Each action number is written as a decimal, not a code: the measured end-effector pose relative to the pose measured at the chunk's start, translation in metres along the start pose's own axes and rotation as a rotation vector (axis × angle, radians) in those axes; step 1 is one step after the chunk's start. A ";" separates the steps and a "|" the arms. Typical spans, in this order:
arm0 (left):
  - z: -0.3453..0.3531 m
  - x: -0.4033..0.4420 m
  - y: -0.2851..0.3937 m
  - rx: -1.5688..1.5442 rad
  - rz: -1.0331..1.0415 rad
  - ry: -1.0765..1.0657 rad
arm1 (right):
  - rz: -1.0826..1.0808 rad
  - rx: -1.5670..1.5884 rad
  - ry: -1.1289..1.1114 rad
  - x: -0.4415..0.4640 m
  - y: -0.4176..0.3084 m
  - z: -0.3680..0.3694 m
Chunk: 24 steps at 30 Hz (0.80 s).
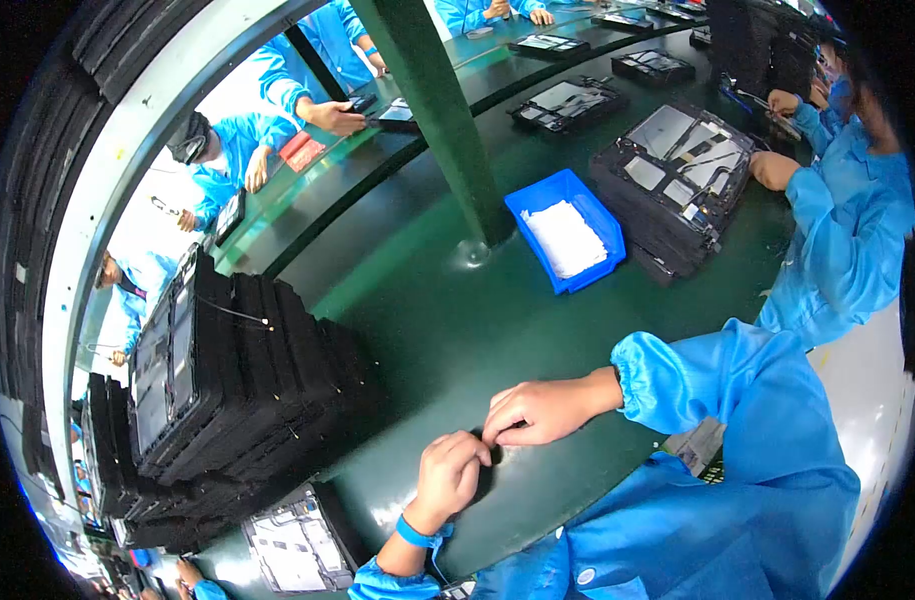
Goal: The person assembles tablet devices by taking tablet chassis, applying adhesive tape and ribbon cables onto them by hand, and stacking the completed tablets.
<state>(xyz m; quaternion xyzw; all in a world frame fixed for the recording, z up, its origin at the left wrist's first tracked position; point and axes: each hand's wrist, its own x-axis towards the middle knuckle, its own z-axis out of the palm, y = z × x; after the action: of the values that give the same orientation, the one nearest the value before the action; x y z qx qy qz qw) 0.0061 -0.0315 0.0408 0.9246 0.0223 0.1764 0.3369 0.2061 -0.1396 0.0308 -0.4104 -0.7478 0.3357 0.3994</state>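
My left hand (449, 472) and my right hand (540, 413) meet over the green table (417, 350), close to its front edge. Both have curled fingers, with the fingertips pinched together and nearly touching each other. Whatever they may hold is too small or hidden to name; a dark patch shows just under the fingertips. Around my left wrist runs a blue wrist strap (414, 532) with a cord. Beyond my right hand lies a blue bin (615, 262) with white slips or sheets (563, 238) inside.
Tall stacks of black-framed device panels (247, 370) stand at left. One open panel (297, 545) lies near the front. Another stack (667, 170) sits at right beside a co-worker's hand (773, 170). A green post (432, 110) rises from the table. Other people work across the line.
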 end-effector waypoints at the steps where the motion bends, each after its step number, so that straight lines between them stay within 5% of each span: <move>1: 0.001 0.001 -0.002 -0.060 -0.015 0.013 | -0.009 -0.016 0.014 -0.001 0.001 0.001; 24: -0.002 -0.002 0.002 -0.015 -0.038 -0.038 | -0.021 -0.064 -0.011 -0.003 0.000 0.002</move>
<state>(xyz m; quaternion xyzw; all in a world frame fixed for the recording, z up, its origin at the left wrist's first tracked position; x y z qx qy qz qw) 0.0035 -0.0316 0.0429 0.9247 0.0322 0.1525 0.3474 0.2060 -0.1429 0.0289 -0.4132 -0.7647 0.3097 0.3854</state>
